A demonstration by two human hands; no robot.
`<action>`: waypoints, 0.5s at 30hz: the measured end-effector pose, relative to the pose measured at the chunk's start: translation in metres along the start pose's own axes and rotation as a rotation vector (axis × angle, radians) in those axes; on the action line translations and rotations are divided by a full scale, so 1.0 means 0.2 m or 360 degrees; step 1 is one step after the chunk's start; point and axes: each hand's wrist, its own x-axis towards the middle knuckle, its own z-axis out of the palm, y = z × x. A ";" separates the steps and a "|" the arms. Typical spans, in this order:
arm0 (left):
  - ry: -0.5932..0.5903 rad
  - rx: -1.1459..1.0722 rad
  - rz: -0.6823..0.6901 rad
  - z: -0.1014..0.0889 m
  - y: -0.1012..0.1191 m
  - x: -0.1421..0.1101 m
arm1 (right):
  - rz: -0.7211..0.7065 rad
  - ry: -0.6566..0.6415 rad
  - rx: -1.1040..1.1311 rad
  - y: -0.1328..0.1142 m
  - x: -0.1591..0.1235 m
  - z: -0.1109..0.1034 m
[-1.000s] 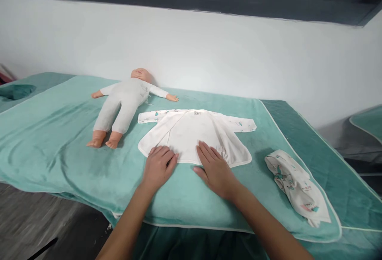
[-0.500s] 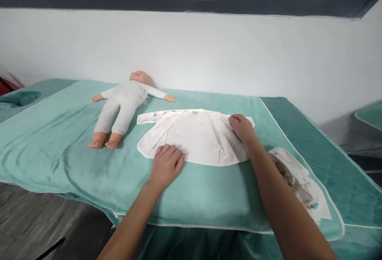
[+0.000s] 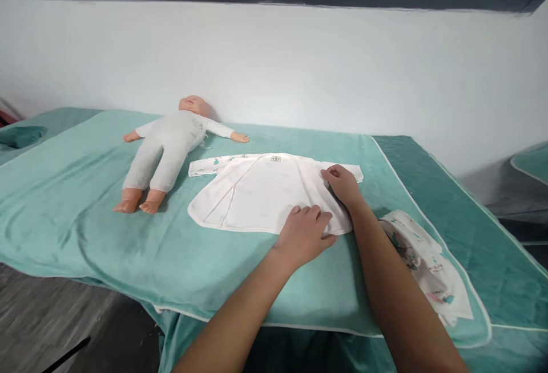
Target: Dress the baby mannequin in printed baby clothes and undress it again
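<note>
Palm down, loosely open and empty, our left hand (image 3: 305, 233) lies over the lower edge of the white shirt (image 3: 252, 202); our right hand (image 3: 342, 185) curls at its sleeve (image 3: 358, 172), whether pinching cloth we cannot tell. The shirt spreads flat beneath both.

Left hand (image 3: 306, 231): shifted along the shirt (image 3: 252, 196) hem toward the green sheet (image 3: 128, 259)'s right edge.
Right hand (image 3: 341, 183): moved from hem to sleeve (image 3: 357, 171), farther from the sheet's front edge.
</note>
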 end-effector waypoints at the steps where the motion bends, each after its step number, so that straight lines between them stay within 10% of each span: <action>1: -0.0013 0.0022 0.0008 0.01 0.01 0.00 | 0.0021 0.0019 0.0042 0.00 0.00 0.00; 15: 0.0317 0.0056 0.0175 0.01 0.03 -0.05 | -0.0129 0.0036 0.0028 0.05 0.00 -0.02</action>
